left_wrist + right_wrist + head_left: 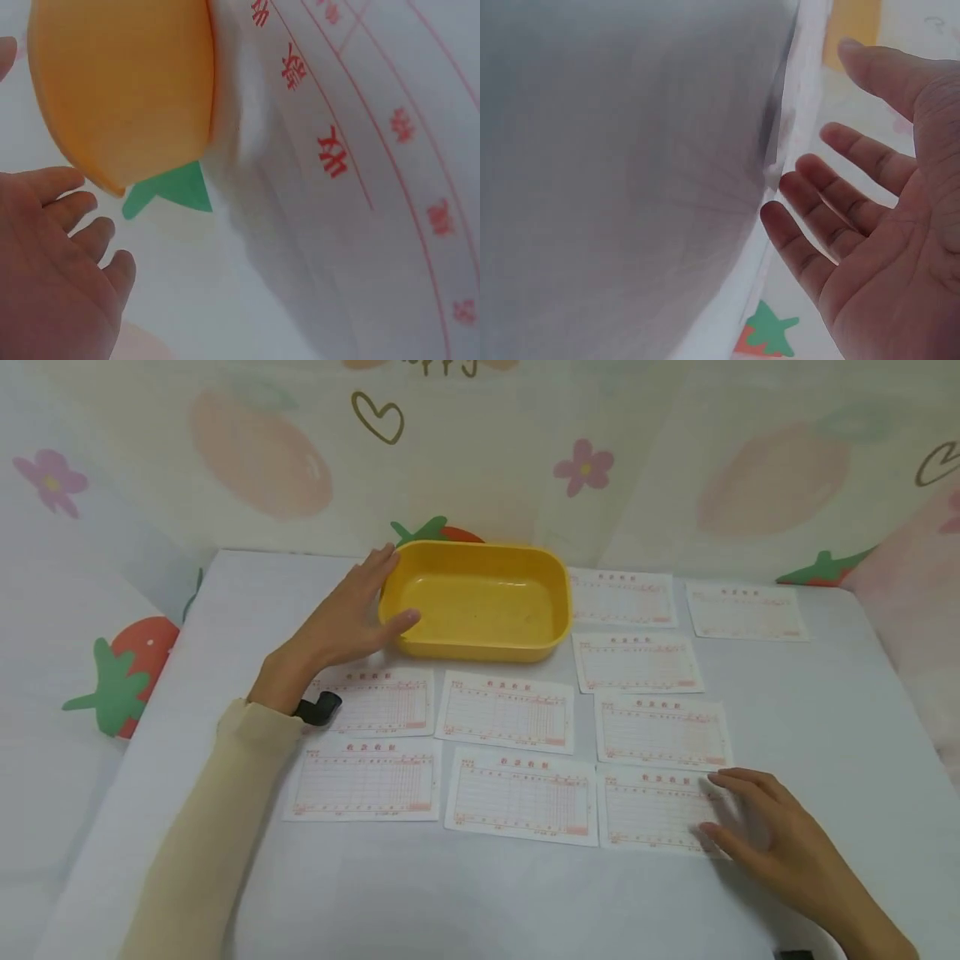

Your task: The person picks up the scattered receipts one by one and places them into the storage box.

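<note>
A yellow plastic tub (480, 602) stands empty at the back middle of the white table (810, 718). My left hand (352, 614) lies open against its left end, thumb by the near wall and fingers reaching the far corner. In the left wrist view the tub (120, 82) sits just above the relaxed left hand (52, 255). Several white slips with red print lie in rows in front of and right of the tub. My right hand (757, 827) rests open on the right edge of the nearest right slip (652, 810); in the right wrist view the fingertips (780, 217) meet its edge (795, 112).
More slips (746, 610) lie at the back right, and others (363, 777) sit under my left forearm. A slip (360, 150) shows close up beside the tub. A fruit-print cloth (262, 452) hangs behind the table and drapes both sides.
</note>
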Action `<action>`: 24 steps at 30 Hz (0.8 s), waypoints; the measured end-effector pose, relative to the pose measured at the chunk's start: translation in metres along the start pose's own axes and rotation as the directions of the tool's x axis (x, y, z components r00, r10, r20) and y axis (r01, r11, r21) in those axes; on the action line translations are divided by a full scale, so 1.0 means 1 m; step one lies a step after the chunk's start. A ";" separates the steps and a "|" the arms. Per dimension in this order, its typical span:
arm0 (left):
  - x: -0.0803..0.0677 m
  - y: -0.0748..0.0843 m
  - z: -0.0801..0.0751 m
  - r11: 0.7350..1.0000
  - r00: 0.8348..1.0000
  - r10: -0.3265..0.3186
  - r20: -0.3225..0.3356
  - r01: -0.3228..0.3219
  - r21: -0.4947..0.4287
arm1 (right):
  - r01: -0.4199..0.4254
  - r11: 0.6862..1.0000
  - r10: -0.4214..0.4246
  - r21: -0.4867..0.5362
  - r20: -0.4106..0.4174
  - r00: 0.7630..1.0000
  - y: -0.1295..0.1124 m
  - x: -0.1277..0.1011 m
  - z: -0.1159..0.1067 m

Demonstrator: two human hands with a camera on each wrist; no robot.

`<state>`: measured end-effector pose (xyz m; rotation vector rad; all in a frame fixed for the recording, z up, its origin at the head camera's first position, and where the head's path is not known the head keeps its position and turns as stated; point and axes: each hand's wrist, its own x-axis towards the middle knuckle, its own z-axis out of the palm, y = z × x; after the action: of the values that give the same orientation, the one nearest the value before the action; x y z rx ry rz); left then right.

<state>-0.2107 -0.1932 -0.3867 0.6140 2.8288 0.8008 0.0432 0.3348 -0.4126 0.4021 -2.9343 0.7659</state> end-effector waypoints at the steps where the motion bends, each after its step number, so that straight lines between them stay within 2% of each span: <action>1: 0.001 0.000 0.001 1.000 1.000 0.001 0.011 -0.001 0.012 | 0.004 1.000 -0.004 0.000 0.000 1.000 -0.001 -0.001 0.001; 5: 0.000 -0.001 0.002 0.998 0.999 0.000 0.035 -0.002 0.068 | 0.023 0.999 -0.023 -0.023 -0.005 1.000 -0.001 -0.003 0.005; 9: -0.005 -0.005 0.000 0.996 0.999 -0.012 0.038 0.008 0.086 | 0.007 0.998 -0.006 -0.057 0.006 1.000 -0.001 -0.006 0.007; 16: -0.003 -0.010 0.003 0.999 0.999 -0.037 0.037 0.036 0.032 | -0.085 0.986 0.092 -0.140 0.045 0.995 -0.001 -0.010 0.009; 20: 0.002 -0.010 0.006 0.999 0.998 -0.045 0.039 0.046 -0.006 | -0.085 0.988 0.090 -0.127 0.032 0.995 0.000 -0.008 0.008; 24: 0.006 -0.011 0.006 0.999 0.998 -0.051 0.029 0.051 -0.004 | -0.079 0.991 0.083 -0.105 0.039 0.996 0.000 -0.004 0.008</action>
<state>-0.2181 -0.1967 -0.3973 0.5455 2.8037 0.7825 0.0464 0.3321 -0.4203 0.2967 -3.0312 0.6175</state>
